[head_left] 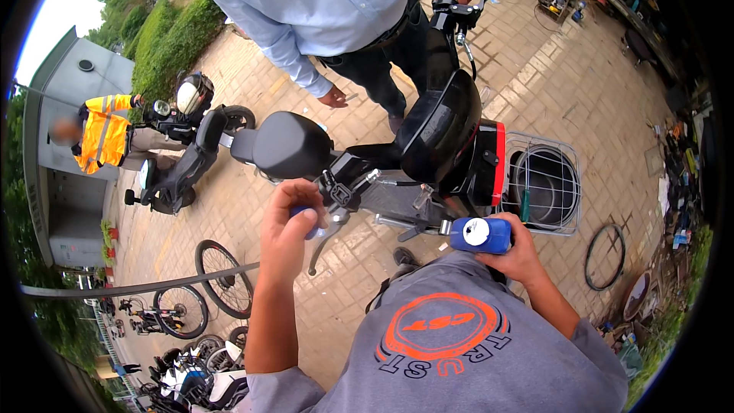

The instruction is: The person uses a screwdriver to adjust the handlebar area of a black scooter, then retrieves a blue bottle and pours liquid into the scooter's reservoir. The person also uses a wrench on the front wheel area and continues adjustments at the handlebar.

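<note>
My right hand (517, 248) is wrapped round a blue plastic bottle (501, 235) with a round white top, held in front of my waist. A small dark spot shows on the white top. Raised apart from it, my left hand (287, 222) pinches a blue cap (309, 223) between thumb and fingers. Just beyond both hands stands a black electric scooter (443, 126), its black seat (290, 144) behind my left hand. A wire basket (569, 210) with a dark round thing inside is beside my right hand.
Across the scooter a person in a light blue shirt (329, 8) has one hand on its handlebar. At left, someone in an orange vest (107, 131) is by another scooter (191, 153). Bicycle wheels (180, 312) stand lower left; a tire (604, 257) lies right. Clutter lines the right edge.
</note>
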Demonstrator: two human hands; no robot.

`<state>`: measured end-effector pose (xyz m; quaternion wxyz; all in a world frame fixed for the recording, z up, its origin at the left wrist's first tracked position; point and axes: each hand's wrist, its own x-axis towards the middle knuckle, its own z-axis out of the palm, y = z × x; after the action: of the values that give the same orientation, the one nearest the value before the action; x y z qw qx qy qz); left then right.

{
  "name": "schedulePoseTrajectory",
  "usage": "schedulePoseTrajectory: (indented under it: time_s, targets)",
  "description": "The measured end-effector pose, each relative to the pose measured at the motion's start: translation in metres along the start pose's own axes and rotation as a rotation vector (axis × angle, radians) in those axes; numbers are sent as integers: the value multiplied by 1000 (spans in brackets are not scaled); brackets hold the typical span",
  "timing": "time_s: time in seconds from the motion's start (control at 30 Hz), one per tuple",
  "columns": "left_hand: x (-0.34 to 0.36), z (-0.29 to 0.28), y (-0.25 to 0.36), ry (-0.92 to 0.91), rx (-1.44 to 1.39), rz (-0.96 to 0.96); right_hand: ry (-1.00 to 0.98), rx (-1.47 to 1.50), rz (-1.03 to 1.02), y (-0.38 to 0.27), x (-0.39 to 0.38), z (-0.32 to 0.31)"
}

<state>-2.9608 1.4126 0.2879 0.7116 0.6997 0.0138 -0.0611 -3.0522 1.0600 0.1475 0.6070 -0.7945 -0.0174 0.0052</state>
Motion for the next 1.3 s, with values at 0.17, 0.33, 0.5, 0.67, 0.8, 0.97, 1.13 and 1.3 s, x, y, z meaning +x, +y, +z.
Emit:
schedulePoseTrajectory:
  time_s: [0.17, 0.33, 0.5, 0.67, 0.8, 0.97, 1.13, 1.3]
  targets:
    - [-36, 60, -2, -302, -167, -90, -68, 23, -78, -15, 13, -4]
    - [-45, 109, -15, -174, 323, 42, -122, 18, -144, -21, 19, -8]
    - [-48, 161, -21, -94, 957, 422, -189, -63, -195, -18, 20, -16]
    - [-58, 184, -35, -66, 1175, 350, -211, -136, -280, -12, 15, -26]
    - [-69, 188, -44, -197, 1076, 398, -249, -185, -296, -7, 6, -36]
    - [-90, 192, -30, -235, 823, 420, -243, -148, -289, -9, -20, -41]
    - [-117, 208, 8, -347, 1229, -512, -235, -183, -297, -15, -64, -37]
    - [-176, 180, -30, -489, 993, 521, -237, -219, -272, -13, -121, -39]
